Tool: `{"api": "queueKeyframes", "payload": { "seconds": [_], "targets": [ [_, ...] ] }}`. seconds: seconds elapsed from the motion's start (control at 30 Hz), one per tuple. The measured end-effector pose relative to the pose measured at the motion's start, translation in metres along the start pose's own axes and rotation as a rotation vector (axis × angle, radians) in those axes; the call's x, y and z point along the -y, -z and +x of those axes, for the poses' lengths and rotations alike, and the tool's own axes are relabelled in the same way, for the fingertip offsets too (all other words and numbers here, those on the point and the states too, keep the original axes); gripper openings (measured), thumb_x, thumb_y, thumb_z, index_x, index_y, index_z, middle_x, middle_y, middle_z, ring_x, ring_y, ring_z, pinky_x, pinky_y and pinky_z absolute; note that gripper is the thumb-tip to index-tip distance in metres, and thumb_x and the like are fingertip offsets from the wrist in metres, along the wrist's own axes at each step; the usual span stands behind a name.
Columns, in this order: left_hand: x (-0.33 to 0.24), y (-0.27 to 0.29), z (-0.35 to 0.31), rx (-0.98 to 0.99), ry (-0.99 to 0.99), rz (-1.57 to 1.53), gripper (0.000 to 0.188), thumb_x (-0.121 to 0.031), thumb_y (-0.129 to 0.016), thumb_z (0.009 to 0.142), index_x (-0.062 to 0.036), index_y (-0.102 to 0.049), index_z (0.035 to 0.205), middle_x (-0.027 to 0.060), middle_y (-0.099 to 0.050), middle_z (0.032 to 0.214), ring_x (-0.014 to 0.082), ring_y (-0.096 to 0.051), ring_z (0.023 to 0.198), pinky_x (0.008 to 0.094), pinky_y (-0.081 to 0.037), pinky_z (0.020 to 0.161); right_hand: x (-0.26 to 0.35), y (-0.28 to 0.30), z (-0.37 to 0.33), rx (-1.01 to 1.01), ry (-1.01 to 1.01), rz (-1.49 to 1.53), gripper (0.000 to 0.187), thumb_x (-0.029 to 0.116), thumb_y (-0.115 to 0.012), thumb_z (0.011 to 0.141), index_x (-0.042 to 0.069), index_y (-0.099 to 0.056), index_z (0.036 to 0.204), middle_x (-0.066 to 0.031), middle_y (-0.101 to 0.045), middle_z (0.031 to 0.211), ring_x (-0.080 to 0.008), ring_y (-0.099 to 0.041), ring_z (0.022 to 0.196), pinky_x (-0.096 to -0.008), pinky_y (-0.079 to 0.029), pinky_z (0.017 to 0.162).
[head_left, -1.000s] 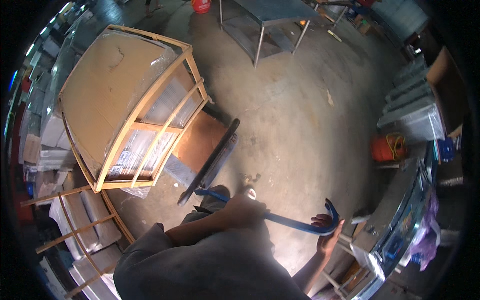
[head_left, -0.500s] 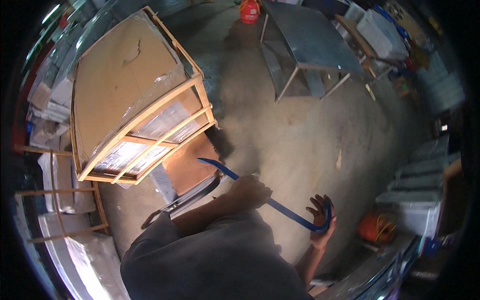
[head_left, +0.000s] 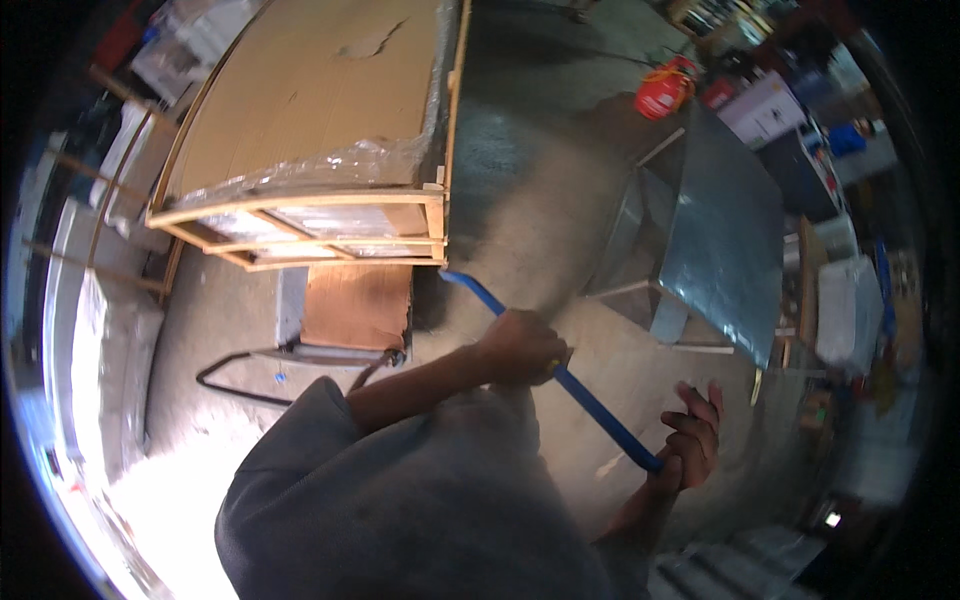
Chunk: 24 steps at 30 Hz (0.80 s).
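A blue crowbar [head_left: 605,415] slants across in front of my body. My left hand [head_left: 522,347] is closed round the middle of its shaft. At the bar's lower right end my right hand [head_left: 690,440] has its thumb on the bar and its fingers curled; the hooked end is hidden in that hand. The bar's other tip lies beside the near right corner of a wooden crate [head_left: 345,245]; whether they touch I cannot tell. Inside the slats stands a big film-wrapped cardboard box [head_left: 310,95], torn on top.
Below the crate is a trolley with a brown cardboard sheet [head_left: 355,310] and a black looped handle [head_left: 225,370]. To the right stands a metal table [head_left: 725,230], with a red canister [head_left: 663,92] behind it. Wrapped goods [head_left: 105,370] and thin wooden bars line the left side.
My view has turned, so the crate sits nearer and the table further right and lower. The crowbar tip now appears beside the crate's corner. My right hand's fingers have curled in.
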<state>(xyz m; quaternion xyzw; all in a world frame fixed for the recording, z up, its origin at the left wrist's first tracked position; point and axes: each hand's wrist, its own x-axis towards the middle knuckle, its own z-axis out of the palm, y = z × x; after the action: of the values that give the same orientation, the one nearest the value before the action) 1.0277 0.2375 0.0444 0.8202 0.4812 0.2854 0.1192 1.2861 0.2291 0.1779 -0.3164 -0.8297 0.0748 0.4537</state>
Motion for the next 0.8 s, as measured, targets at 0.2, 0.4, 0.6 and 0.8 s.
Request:
{"api": "queueKeyframes", "payload": {
  "seconds": [0.2,0.4,0.6,0.8],
  "targets": [
    [0.067,0.020,0.090,-0.495,0.149,-0.106,0.011,-0.020,-0.072,0.064,-0.0167,-0.064,0.071,0.0043,-0.059,0.063,0.0278,-0.062,0.063,0.0410,-0.047,0.059,-0.115,-0.059,0.166,0.137,0.474,0.386,0.070,0.065,-0.052,0.091,0.005,-0.041,0.057,-0.0069,-0.043,0.057,-0.0221,-0.046,0.050,-0.0439,-0.050,0.055],
    [0.137,0.048,0.133,-0.786,0.325,-0.170,0.012,-0.020,-0.071,0.065,-0.0155,-0.067,0.075,0.0055,-0.060,0.063,0.0291,-0.061,0.061,0.0412,-0.047,0.058,-0.135,-0.137,0.288,0.326,0.573,0.484,0.060,0.053,-0.055,0.093,0.007,-0.037,0.058,-0.0045,-0.037,0.054,-0.0202,-0.040,0.047,-0.0356,-0.033,0.047],
    [0.205,0.042,0.132,-1.040,0.387,-0.254,0.008,-0.020,-0.071,0.067,-0.0163,-0.066,0.071,0.0031,-0.060,0.058,0.0278,-0.060,0.055,0.0403,-0.045,0.051,-0.120,-0.223,0.345,0.488,0.693,0.449,0.053,0.043,-0.053,0.092,0.007,-0.035,0.057,-0.0042,-0.034,0.054,-0.0198,-0.036,0.046,-0.0334,-0.029,0.047],
    [0.225,0.059,0.134,-1.190,0.440,-0.219,0.006,-0.018,-0.070,0.070,-0.0146,-0.065,0.068,0.0041,-0.058,0.055,0.0279,-0.059,0.051,0.0409,-0.045,0.048,-0.116,-0.256,0.396,0.643,0.794,0.429,0.058,0.056,-0.048,0.093,0.008,-0.045,0.060,-0.0099,-0.049,0.059,-0.0268,-0.052,0.053,-0.0464,-0.051,0.058]
  ]
}}
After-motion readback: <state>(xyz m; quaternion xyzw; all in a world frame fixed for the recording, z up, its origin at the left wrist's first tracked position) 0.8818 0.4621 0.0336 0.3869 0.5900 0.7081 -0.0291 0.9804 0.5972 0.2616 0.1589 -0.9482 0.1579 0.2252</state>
